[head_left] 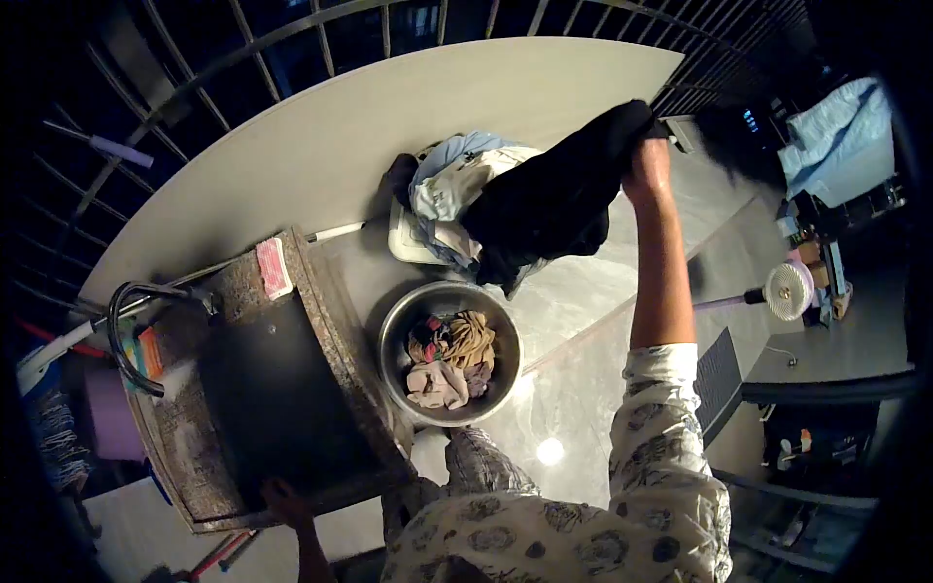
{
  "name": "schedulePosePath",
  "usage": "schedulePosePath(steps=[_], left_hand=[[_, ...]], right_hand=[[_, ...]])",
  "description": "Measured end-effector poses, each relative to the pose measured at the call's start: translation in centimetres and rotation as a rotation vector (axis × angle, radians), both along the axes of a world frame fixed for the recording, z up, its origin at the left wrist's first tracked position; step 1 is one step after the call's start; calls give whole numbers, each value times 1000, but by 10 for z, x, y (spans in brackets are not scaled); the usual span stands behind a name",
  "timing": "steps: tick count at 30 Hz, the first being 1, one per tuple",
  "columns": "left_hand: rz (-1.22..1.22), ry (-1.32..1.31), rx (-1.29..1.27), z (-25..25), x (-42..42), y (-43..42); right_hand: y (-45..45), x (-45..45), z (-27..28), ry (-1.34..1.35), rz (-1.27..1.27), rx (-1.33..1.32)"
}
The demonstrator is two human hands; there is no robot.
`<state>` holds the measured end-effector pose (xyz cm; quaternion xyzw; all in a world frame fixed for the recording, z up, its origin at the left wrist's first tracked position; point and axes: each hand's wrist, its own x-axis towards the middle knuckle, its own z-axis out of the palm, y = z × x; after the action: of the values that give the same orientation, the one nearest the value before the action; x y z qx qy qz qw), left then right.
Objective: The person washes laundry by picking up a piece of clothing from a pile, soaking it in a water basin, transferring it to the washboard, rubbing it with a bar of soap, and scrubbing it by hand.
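Note:
My right hand (646,167) is closed on a black garment (554,194) and holds one end up at the end of my stretched arm. The garment's lower part hangs over a heap of light blue and white clothes (452,189) in a white basket (413,241). Low on the left, my left hand (285,500) rests at the near edge of a stone sink (326,321) with a dark basin. Its fingers look spread, though they are dim in shadow, and I see nothing in them. Between sink and basket stands a metal bowl (510,335) of brown, beige and red cloths (442,381).
A black hose faucet (121,330) and a pink-and-white packet (274,268) are on the sink. A pale wall (340,126) with railing bars above curves along the far side. On the right are a white fan (787,290) and a light blue cloth (841,136).

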<state>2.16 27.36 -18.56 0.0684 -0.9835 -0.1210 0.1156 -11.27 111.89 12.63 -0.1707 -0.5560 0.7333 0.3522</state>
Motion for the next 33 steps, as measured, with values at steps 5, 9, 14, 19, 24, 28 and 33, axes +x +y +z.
schedulePosePath(steps=[5, 9, 14, 19, 24, 28, 33], left_hand=[[-62, 90, 175, -8, 1, -8], [-199, 172, 344, 8, -11, 5], [-647, 132, 732, 172, -35, 142], [-1158, 169, 1147, 294, -50, 250], [-961, 167, 1280, 283, -114, 245], [-947, 359, 1458, 365, -125, 135], [-877, 615, 1168, 482, -139, 53]], right_hand=[[-54, 31, 102, 50, 131, -96], [-126, 58, 179, 79, 150, 2], [-192, 93, 254, 243, 625, 48], [-317, 114, 315, 228, 321, 128], [-303, 116, 339, 197, 825, 181], [-319, 139, 328, 137, 865, 104], [-355, 113, 273, -40, 385, 202]])
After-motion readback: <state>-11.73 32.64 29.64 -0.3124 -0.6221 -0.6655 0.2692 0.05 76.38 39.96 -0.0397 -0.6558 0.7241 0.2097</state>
